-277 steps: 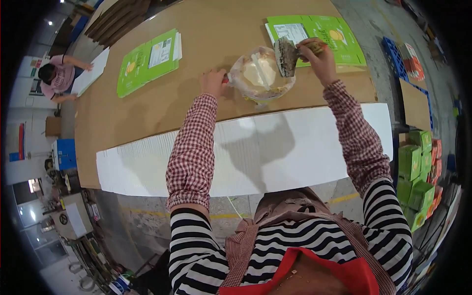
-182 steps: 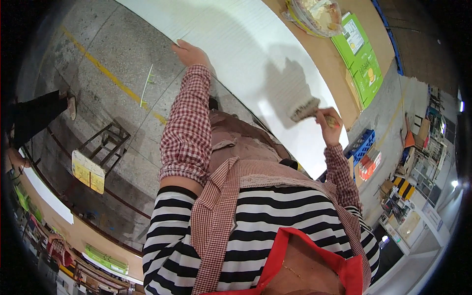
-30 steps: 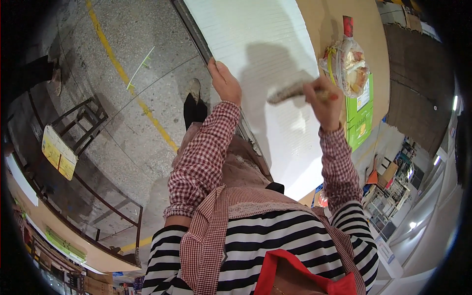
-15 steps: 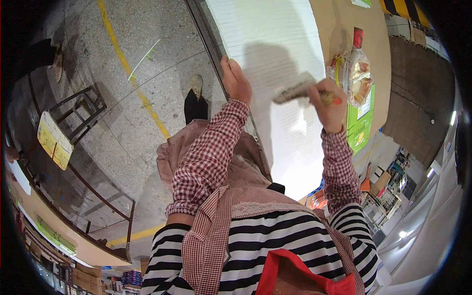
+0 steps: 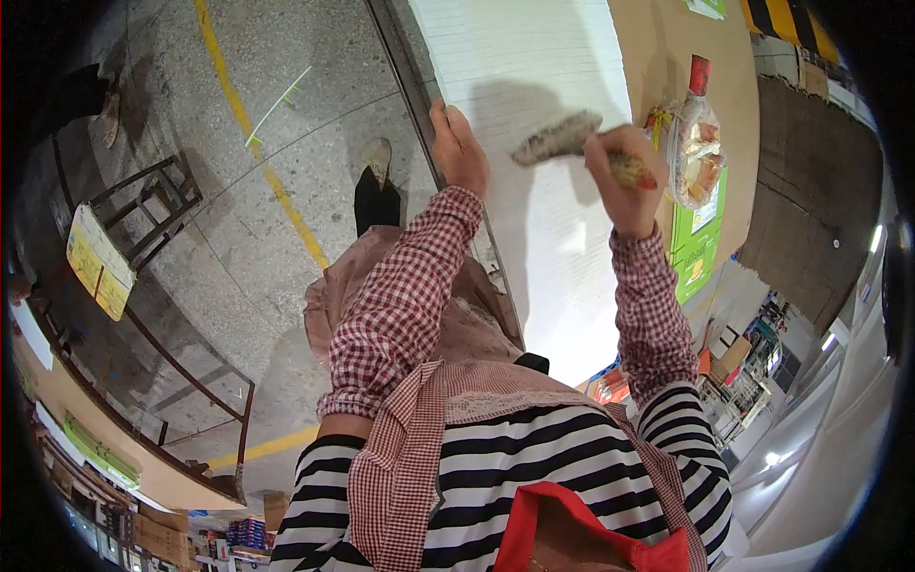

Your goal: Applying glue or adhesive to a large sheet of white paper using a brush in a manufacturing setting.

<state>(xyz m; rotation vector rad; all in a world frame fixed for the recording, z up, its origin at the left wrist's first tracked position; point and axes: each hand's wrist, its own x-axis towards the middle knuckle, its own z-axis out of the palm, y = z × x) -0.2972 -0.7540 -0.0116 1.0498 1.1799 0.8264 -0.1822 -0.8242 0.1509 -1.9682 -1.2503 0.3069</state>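
Note:
A long bed of white paper sheets (image 5: 524, 57) lies on the table, with closely spaced lines like overlapped sheet edges running across it. My right hand (image 5: 626, 186) is closed around the handle of a wide, flat brush (image 5: 558, 138) with greyish bristles. The brush points left over the middle of the paper; whether its bristles touch the surface I cannot tell. At the paper's left edge rests my left hand (image 5: 460, 153), fingers stretched out and holding nothing.
Right of the paper is a brown board (image 5: 667, 38) with a clear bag of bread (image 5: 701, 157) and a green printed box or sheet (image 5: 694, 243). On the floor at left stand a stool (image 5: 152, 214) and a green-white strip (image 5: 276, 107). Another person's shoe (image 5: 110, 119) shows far left.
My right hand has moved slightly up and left with the brush, whose bristle end now tilts more steeply. My left hand stays at the paper's edge.

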